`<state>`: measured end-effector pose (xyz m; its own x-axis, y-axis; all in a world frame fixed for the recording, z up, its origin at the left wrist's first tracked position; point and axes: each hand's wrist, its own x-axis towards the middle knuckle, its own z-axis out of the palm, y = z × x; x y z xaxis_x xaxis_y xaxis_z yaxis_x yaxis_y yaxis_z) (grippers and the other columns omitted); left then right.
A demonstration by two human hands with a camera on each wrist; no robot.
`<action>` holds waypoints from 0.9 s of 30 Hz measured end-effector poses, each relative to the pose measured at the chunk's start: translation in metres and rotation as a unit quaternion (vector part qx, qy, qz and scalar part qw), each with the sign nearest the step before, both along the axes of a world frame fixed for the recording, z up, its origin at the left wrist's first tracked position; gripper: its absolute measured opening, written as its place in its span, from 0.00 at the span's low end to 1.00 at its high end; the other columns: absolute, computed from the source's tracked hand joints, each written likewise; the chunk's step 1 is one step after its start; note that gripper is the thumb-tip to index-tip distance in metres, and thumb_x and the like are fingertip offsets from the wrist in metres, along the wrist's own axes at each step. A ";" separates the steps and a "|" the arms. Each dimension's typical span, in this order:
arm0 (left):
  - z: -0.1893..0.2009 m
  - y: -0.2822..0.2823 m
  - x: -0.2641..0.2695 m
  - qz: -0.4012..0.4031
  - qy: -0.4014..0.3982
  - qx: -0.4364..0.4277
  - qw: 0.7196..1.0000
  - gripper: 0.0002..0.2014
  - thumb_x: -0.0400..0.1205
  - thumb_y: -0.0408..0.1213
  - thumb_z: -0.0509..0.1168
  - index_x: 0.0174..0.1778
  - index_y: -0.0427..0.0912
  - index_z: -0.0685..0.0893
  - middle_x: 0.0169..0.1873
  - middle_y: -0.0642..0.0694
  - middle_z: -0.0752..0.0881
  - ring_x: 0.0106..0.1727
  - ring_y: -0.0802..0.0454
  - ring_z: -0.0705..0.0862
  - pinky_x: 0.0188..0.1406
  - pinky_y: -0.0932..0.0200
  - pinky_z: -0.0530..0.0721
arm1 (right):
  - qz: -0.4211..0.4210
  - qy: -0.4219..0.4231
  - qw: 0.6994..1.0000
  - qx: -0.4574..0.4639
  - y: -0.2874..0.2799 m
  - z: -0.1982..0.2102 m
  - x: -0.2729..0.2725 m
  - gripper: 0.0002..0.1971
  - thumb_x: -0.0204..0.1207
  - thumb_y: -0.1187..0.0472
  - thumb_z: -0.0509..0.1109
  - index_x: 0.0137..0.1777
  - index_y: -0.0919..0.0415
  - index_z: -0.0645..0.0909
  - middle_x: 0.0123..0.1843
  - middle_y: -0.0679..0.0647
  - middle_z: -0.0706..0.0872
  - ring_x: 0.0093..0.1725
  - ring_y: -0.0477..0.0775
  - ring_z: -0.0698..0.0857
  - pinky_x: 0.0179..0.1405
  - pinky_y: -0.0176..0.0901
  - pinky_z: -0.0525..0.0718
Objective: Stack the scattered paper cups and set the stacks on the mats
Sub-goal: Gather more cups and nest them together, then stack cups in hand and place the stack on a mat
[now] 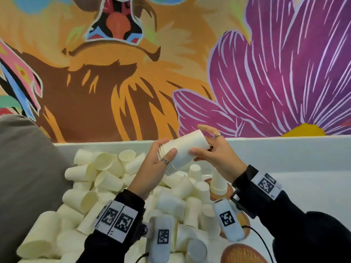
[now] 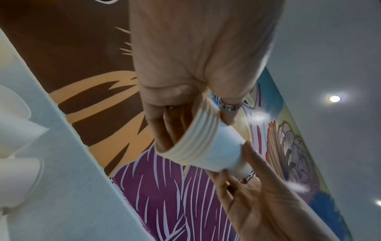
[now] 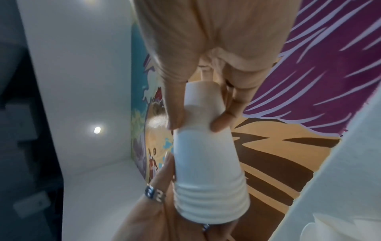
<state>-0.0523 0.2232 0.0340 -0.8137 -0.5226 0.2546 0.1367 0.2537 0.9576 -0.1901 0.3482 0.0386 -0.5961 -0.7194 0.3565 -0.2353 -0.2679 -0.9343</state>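
Nearest, both wrists carry white bands printed with black square code markers, and no readable words or brand show on them or on any cup. Just beyond, a woven brown mat (image 1: 241,253) is cut off by the lower edge, and a second mat (image 1: 230,189) is mostly hidden under an upside-down stack (image 1: 218,184) standing on it. Loose paper cups (image 1: 106,179) lie heaped across the white table (image 1: 303,179), many buried under others so their number cannot be made out.

Above the heap, the left hand (image 1: 152,168) has its thumb and fingers curled round the rim end of a tilted stack of cups (image 1: 180,150), several nested rims showing by its ringed finger. The right hand (image 1: 214,152) pinches the closed base end of that same stack between thumb and a lower finger, its other fingers spread loosely; the right wrist view shows this grip close up, slightly blurred.

Farthest, a painted mural (image 1: 171,63) with a purple flower fills the wall, and a grey cushion (image 1: 24,158) sits at left, cut off.
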 end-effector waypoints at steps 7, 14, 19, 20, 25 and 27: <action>-0.010 0.042 -0.034 -0.080 -0.029 0.019 0.996 0.23 0.81 0.45 0.64 0.71 0.60 0.65 0.62 0.51 0.78 0.61 0.50 0.81 0.57 0.52 0.86 | 0.054 -0.097 0.994 0.002 0.034 -0.007 -0.025 0.26 0.69 0.56 0.74 0.67 0.56 0.74 0.60 0.56 0.86 0.60 0.56 0.85 0.55 0.54 0.86; -0.027 0.068 -0.062 -0.126 -0.105 -0.025 0.986 0.28 0.83 0.49 0.61 0.76 0.63 0.56 0.66 0.53 0.76 0.64 0.53 0.80 0.59 0.50 0.85 | 0.067 -0.154 0.984 0.053 0.054 -0.043 -0.047 0.30 0.66 0.58 0.77 0.69 0.56 0.70 0.61 0.58 0.85 0.60 0.61 0.86 0.49 0.60 0.87; -0.058 0.064 -0.079 -0.115 -0.232 -0.064 0.964 0.34 0.84 0.44 0.62 0.81 0.58 0.49 0.60 0.49 0.78 0.64 0.47 0.80 0.55 0.57 0.78 | -0.032 -0.155 0.983 0.093 0.066 -0.079 -0.082 0.37 0.64 0.60 0.81 0.71 0.55 0.69 0.64 0.57 0.82 0.63 0.59 0.83 0.54 0.59 0.86; -0.065 0.065 -0.082 -0.115 -0.252 -0.091 0.957 0.32 0.84 0.43 0.62 0.81 0.55 0.52 0.60 0.50 0.78 0.65 0.47 0.79 0.58 0.58 0.77 | -0.053 -0.164 0.980 0.103 0.069 -0.090 -0.089 0.36 0.65 0.62 0.80 0.72 0.55 0.68 0.64 0.56 0.82 0.63 0.59 0.82 0.53 0.57 0.86; -0.107 0.073 -0.101 -0.141 -0.355 -0.305 0.872 0.23 0.84 0.43 0.60 0.76 0.55 0.66 0.76 0.46 0.66 0.77 0.44 0.64 0.75 0.51 0.65 | -0.115 -0.190 0.951 0.213 0.081 -0.157 -0.112 0.47 0.50 0.56 0.87 0.71 0.54 0.68 0.65 0.58 0.81 0.65 0.62 0.80 0.60 0.69 0.81; -0.119 0.077 -0.109 -0.141 -0.385 -0.359 0.838 0.23 0.83 0.44 0.60 0.75 0.58 0.68 0.78 0.49 0.62 0.78 0.43 0.61 0.76 0.45 0.64 | -0.124 -0.168 0.943 0.257 0.082 -0.183 -0.116 0.49 0.46 0.53 0.88 0.69 0.54 0.68 0.65 0.57 0.81 0.65 0.61 0.79 0.66 0.68 0.78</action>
